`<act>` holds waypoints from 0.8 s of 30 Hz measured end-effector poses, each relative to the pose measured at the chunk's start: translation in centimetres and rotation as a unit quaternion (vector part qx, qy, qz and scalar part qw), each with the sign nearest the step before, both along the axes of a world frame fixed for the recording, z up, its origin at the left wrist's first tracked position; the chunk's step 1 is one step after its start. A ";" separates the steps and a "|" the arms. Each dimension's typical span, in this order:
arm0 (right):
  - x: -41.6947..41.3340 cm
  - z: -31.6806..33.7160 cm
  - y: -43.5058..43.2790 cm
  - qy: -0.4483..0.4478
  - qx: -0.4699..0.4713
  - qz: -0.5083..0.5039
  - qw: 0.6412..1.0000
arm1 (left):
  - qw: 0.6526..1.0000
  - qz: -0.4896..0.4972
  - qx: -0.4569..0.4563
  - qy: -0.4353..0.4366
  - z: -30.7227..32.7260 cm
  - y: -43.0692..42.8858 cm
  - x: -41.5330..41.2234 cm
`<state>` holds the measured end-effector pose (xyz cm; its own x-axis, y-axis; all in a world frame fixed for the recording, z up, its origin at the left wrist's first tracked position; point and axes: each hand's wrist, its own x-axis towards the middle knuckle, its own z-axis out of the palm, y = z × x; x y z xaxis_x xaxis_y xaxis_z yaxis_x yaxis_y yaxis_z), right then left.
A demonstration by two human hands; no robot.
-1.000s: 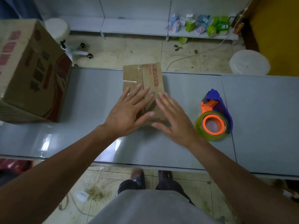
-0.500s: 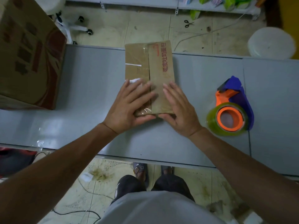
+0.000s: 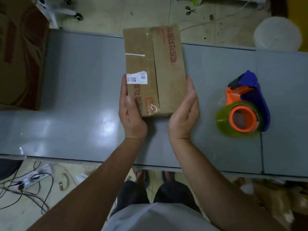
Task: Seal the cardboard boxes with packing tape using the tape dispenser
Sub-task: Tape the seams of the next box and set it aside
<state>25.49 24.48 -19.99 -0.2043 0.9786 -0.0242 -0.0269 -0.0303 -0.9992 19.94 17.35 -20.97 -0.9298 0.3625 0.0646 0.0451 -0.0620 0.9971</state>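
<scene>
Cardboard box (image 3: 155, 70), brown with red print and a white barcode label (image 3: 136, 78), is held at its near end between a person's two hands over the middle of the grey tabletop (image 3: 75, 97). Its far end overlaps the tabletop's far edge in this view. The left hand (image 3: 131, 112) grips the near left corner with its thumb lying on the top face, while the right hand (image 3: 183, 114) cups the near right corner with its thumb along the side. Both sets of fingers are hidden beneath the box. Clear tape glints along the lengthwise seam. The tape dispenser (image 3: 243, 105), blue and orange with a greenish roll, lies on its side well apart to the right. A large carton (image 3: 21, 55) stands at the far left. Beyond, scissors (image 3: 190, 10) lie on the floor (image 3: 103, 12) near a round white object (image 3: 278, 34). Cables (image 3: 33, 182) trail at near left.
</scene>
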 end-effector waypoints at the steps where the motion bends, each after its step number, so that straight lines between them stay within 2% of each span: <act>1: 0.3 0.0 0.2 -0.007 0.007 0.030 1.000 | 1.000 -0.022 -0.012 0.006 0.0 -0.2 -0.2; 4: 2.3 -0.1 1.2 -0.011 0.031 0.181 0.983 | 0.986 -0.133 -0.090 0.033 0.3 -2.0 -1.7; 7: 4.3 -0.4 3.0 -0.085 0.148 0.328 0.929 | 0.951 -0.262 -0.152 0.062 0.3 -3.4 -3.5; 10: 4.5 -0.8 4.0 -0.200 0.278 0.324 0.882 | 0.939 -0.269 -0.183 0.107 -0.6 -3.4 -4.3; 14: 4.4 -1.1 4.9 -0.258 0.399 0.276 0.835 | 0.916 -0.273 -0.236 0.174 -0.5 -3.5 -5.0; 16: 4.9 -0.5 5.4 -0.268 0.406 0.297 0.821 | 0.898 -0.291 -0.249 0.217 0.1 -4.0 -5.5; 18: 5.8 0.3 5.9 -0.268 0.357 0.358 0.820 | 0.887 -0.317 -0.244 0.229 0.5 -4.6 -5.8; 21: 7.7 1.0 6.6 -0.262 0.292 0.441 0.807 | 0.907 -0.330 -0.216 0.145 1.0 -5.6 -5.3; 24: 8.3 1.3 7.1 -0.263 0.336 0.447 0.786 | 0.910 -0.355 -0.192 0.088 1.5 -6.5 -5.4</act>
